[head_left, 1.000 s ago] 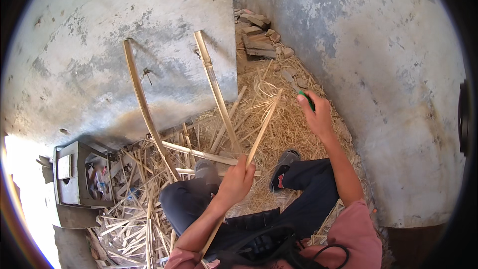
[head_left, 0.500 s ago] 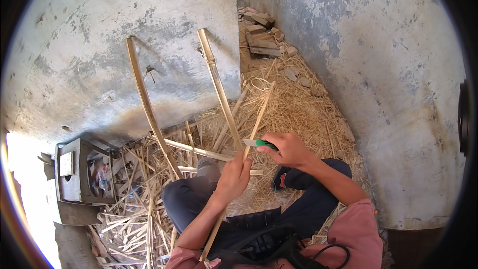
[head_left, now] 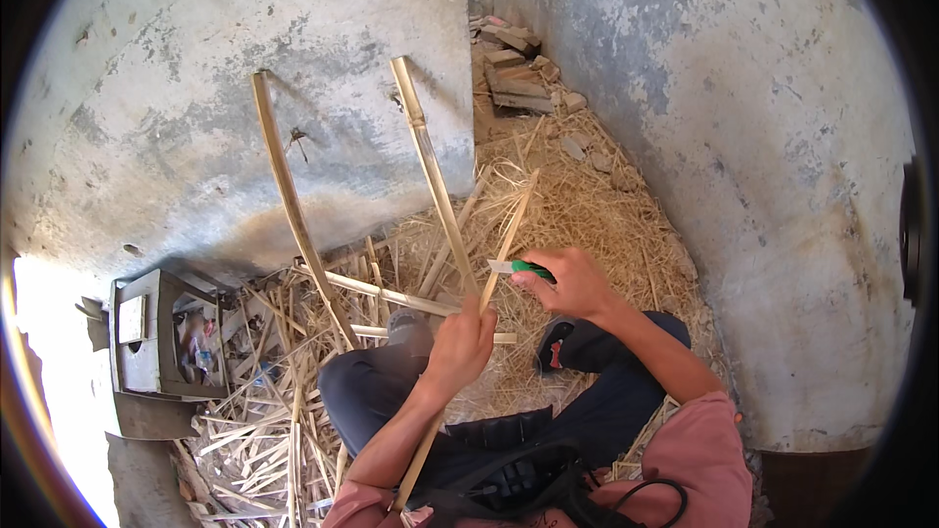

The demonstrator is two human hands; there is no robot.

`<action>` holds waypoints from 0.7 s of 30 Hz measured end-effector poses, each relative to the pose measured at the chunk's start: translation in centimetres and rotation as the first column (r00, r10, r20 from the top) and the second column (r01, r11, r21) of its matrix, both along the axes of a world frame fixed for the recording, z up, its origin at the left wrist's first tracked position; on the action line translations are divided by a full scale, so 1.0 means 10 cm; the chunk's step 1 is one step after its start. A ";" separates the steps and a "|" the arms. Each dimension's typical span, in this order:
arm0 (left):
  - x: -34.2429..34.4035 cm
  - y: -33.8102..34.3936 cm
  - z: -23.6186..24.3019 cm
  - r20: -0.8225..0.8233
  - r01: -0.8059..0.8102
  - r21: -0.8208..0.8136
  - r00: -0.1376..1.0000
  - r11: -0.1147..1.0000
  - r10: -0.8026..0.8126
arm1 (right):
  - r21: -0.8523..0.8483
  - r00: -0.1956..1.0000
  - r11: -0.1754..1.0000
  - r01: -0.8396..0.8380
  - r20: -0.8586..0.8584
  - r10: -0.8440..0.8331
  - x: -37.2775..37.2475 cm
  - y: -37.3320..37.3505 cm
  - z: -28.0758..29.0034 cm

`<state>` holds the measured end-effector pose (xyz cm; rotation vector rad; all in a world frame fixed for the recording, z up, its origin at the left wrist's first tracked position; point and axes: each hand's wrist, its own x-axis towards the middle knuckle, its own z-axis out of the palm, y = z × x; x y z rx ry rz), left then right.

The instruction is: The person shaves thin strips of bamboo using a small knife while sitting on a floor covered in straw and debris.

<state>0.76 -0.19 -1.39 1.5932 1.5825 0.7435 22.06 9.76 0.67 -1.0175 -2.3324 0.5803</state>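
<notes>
Straw-coloured and slender, a bamboo strip (head_left: 515, 215) is held in front of the body, its middle stretch clasped by the closed left hand (head_left: 462, 344). Between the fingers of the right hand (head_left: 572, 284), a knife (head_left: 534, 272) with a green handle is gripped. The two hands are kept apart, each closed on its own thing, with the right placed just beyond the left and to its right.

From the right hand, the strip lies just to the left; by the left hand it is already enclosed, so that hand is the nearer. The pale blade is directed leftward, across the strip's long axis, and is seen overlapping the strip just above the left fist; whether the edge is touching the surface cannot be told.

The long axis is slanted from lower left to upper right. The near end is passed under the left forearm toward the pink sleeve (head_left: 364, 508), while the far end is pointed away from the body, slightly rightward, and is seen against the heap of shavings (head_left: 611, 220). To the left, two longer slats are leaned against the wall (head_left: 342, 10).
</notes>
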 end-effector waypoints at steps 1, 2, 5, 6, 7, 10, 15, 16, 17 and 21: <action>0.00 0.00 0.01 0.004 0.009 0.017 1.000 1.000 -0.009 | -0.014 1.000 1.000 0.005 0.004 -0.004 0.02 0.00 0.01; 0.00 0.00 0.01 0.008 0.018 0.034 1.000 0.999 -0.018 | -0.007 0.999 0.999 0.034 0.006 -0.034 0.04 0.03 -0.01; 0.03 -0.01 0.02 -0.031 0.008 0.022 0.999 1.000 -0.007 | 0.014 0.991 0.991 0.133 -0.011 -0.133 0.15 0.20 -0.04; 0.03 -0.01 0.00 -0.029 0.016 0.065 0.999 0.998 -0.014 | 0.022 0.985 0.985 0.171 -0.029 -0.170 0.22 0.30 0.00; 0.04 -0.03 -0.05 -0.026 0.024 0.104 0.999 0.994 -0.021 | 0.027 0.977 0.977 0.209 -0.047 -0.208 0.29 0.40 0.02; 0.06 -0.07 -0.08 -0.003 0.053 0.117 0.999 0.992 -0.053 | 0.085 0.900 0.898 0.432 0.030 -0.435 0.56 0.62 0.01; 0.01 0.00 -0.04 0.206 0.090 -0.052 0.975 0.995 -0.078 | -0.005 0.862 0.884 0.468 -0.218 -0.458 0.72 0.70 0.01; 0.00 0.01 -0.05 0.235 0.099 -0.093 0.969 0.991 -0.075 | -0.015 0.858 0.890 0.456 -0.258 -0.444 0.68 0.67 0.00; -0.01 0.02 -0.05 0.263 0.108 -0.132 0.962 0.985 -0.071 | -0.026 0.871 0.908 0.417 -0.274 -0.408 0.62 0.64 0.00; 0.05 0.01 -0.02 0.329 0.076 -0.107 0.943 0.991 -0.036 | -0.081 0.921 0.949 0.304 -0.231 -0.314 0.35 0.38 0.27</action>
